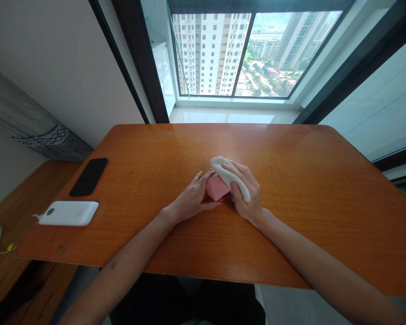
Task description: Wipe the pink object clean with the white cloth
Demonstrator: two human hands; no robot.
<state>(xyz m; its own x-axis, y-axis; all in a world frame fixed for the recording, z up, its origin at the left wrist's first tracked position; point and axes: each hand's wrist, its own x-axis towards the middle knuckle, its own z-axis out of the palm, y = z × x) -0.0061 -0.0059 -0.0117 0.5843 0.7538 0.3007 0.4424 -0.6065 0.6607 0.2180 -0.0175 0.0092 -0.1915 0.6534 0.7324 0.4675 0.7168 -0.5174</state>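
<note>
A small pink box-like object (217, 188) stands on the wooden table (291, 180) in front of me. My left hand (196, 195) is wrapped round its left side, thumb at the near edge and fingers at the far side. A folded white cloth (228, 174) lies in my right hand (246, 189), gripped between the thumb and the fingers. The cloth presses against or just over the right side of the pink object; whether they touch is hard to tell. What exactly the pink object is cannot be made out.
On the table's left lie a black phone (89, 177) and a white power bank (69, 213) with a cable (0, 234). A grey curtain (40, 122) hangs at the left. Beyond the far edge is a window (237, 54).
</note>
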